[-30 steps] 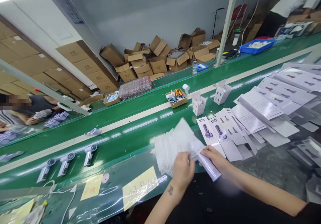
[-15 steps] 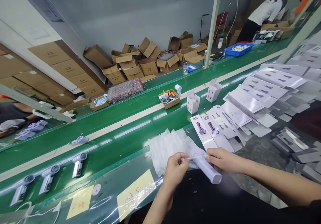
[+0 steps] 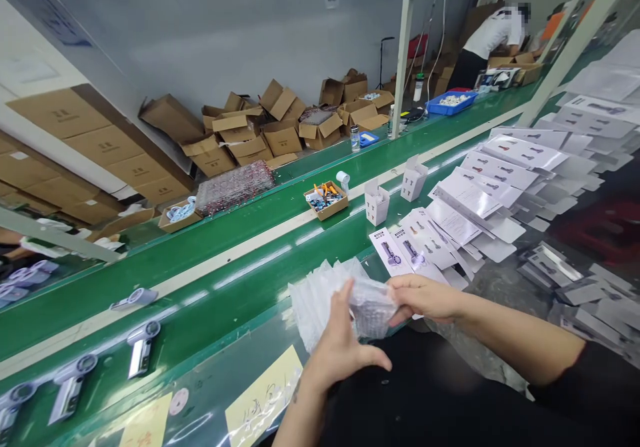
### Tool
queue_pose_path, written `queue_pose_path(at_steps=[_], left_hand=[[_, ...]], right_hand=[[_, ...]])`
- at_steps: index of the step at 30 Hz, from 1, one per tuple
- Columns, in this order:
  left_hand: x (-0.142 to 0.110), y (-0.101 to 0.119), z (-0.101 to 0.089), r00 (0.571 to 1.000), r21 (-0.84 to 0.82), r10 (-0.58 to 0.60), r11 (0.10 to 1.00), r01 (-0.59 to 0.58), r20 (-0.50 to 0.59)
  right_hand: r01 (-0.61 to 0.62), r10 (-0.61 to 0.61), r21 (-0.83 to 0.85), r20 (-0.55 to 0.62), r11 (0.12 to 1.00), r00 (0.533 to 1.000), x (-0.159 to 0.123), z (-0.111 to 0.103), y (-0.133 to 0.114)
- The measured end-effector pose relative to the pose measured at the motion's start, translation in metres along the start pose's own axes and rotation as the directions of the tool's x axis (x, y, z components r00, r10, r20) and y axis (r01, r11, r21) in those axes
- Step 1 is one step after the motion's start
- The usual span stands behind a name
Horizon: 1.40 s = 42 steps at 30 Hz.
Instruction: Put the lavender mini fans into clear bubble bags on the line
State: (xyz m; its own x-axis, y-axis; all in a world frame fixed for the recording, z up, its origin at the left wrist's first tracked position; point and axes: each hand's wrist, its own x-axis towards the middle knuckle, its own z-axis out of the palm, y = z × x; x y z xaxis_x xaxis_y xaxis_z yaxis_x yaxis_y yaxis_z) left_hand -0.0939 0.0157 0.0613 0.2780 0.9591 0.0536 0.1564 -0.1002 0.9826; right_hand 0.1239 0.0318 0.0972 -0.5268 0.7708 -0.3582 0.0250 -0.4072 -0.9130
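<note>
My right hand grips the right end of a clear bubble-wrap bag, held above the near edge of the bench. Something pale seems to be inside, but the wrap blurs it. At the bag's left end my left hand is open, thumb spread wide from the raised fingers; whether it touches the bag I cannot tell. Beneath and behind lies a pile of flat bubble-wrap bags. On the green belt to the left, several lilac handheld fans lie in a row.
Printed flat cartons spread over the right side. Two small white boxes stand beyond, near a cardboard tray of tools. Yellow notes lie along the front edge. A co-worker bends over boxes at the far right.
The lilac handle that stuck out of the bag no longer shows. My left hand has let go its pinch and spread its fingers. The view has shifted slightly right.
</note>
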Motion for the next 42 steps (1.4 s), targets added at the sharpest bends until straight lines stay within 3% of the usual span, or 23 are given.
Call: queue_pose_path(at_steps=[2, 4, 5, 7, 9, 11, 12, 14, 17, 21, 24, 27, 30, 33, 37, 40, 41, 42], left_hand=[[0.002, -0.004, 0.009, 0.998, 0.074, -0.060, 0.996, 0.058, 0.018], [0.005, -0.010, 0.014, 0.994, 0.084, -0.108, 0.990, 0.109, -0.023], [0.006, -0.013, 0.014, 0.990, 0.070, -0.124, 0.989, 0.128, -0.067], [0.008, -0.019, 0.009, 0.968, -0.008, -0.166, 0.986, 0.168, -0.190], [0.009, -0.024, 0.001, 0.923, -0.161, -0.261, 0.962, 0.222, -0.284], [0.010, -0.029, -0.007, 0.870, -0.346, -0.376, 0.901, 0.263, -0.319], [0.011, -0.031, -0.011, 0.846, -0.429, -0.421, 0.864, 0.265, -0.326], [0.012, -0.037, -0.016, 0.811, -0.553, -0.473, 0.800, 0.232, -0.344], [0.015, -0.050, -0.025, 0.784, -0.674, -0.499, 0.725, 0.144, -0.369], [0.028, -0.067, -0.037, 0.764, -0.779, -0.557, 0.616, 0.118, -0.325], [0.046, -0.075, -0.045, 0.738, -0.817, -0.577, 0.573, 0.060, -0.350], [0.070, -0.077, -0.052, 0.688, -0.817, -0.582, 0.575, -0.029, -0.434], [0.104, -0.074, -0.059, 0.624, -0.799, -0.587, 0.592, -0.105, -0.516], [0.151, -0.071, -0.059, 0.598, -0.772, -0.556, 0.610, -0.177, -0.577], [0.212, -0.075, -0.050, 0.581, -0.608, -0.394, 0.760, -0.230, -0.713], [0.224, -0.086, -0.042, 0.534, -0.274, -0.208, 0.960, -0.047, -0.820], [0.221, -0.089, -0.039, 0.561, -0.087, -0.089, 0.996, 0.030, -0.823], [0.217, -0.092, -0.037, 0.619, 0.129, 0.053, 0.988, 0.079, -0.784]], right_hand=[[0.114, -0.088, -0.220, 0.128, 0.969, 0.988, 0.004, -0.001, -0.001], [0.245, -0.160, -0.474, 0.213, 0.846, 0.964, 0.004, -0.014, 0.005], [0.271, -0.190, -0.588, 0.197, 0.762, 0.962, 0.003, -0.025, 0.013], [0.190, -0.250, -0.806, 0.054, 0.560, 0.967, 0.002, -0.050, 0.039], [0.009, -0.293, -0.965, -0.071, 0.263, 0.954, 0.007, -0.073, 0.074], [-0.029, -0.319, -1.000, -0.029, 0.006, 0.947, 0.017, -0.091, 0.107], [-0.018, -0.330, -0.997, 0.006, -0.069, 0.944, 0.023, -0.097, 0.118], [0.033, -0.360, -0.992, 0.075, -0.122, 0.930, 0.034, -0.106, 0.126], [0.095, -0.444, -0.991, 0.128, -0.097, 0.887, 0.051, -0.114, 0.098], [0.025, -0.561, -0.999, 0.004, 0.029, 0.828, 0.093, -0.124, 0.024], [0.041, -0.532, -0.993, -0.026, 0.113, 0.846, 0.147, -0.131, -0.022], [0.117, -0.488, -0.982, 0.030, 0.150, 0.873, 0.209, -0.136, -0.046], [0.189, -0.452, -0.962, 0.082, 0.196, 0.888, 0.261, -0.136, -0.051], [0.236, -0.439, -0.931, 0.095, 0.279, 0.893, 0.297, -0.136, -0.043], [0.249, -0.400, -0.865, 0.062, 0.436, 0.915, 0.324, -0.142, -0.027], [0.205, -0.327, -0.819, 0.022, 0.535, 0.945, 0.335, -0.152, -0.017], [0.186, -0.294, -0.805, 0.015, 0.564, 0.956, 0.338, -0.156, -0.016], [0.171, -0.260, -0.789, 0.014, 0.590, 0.965, 0.339, -0.159, -0.014]])
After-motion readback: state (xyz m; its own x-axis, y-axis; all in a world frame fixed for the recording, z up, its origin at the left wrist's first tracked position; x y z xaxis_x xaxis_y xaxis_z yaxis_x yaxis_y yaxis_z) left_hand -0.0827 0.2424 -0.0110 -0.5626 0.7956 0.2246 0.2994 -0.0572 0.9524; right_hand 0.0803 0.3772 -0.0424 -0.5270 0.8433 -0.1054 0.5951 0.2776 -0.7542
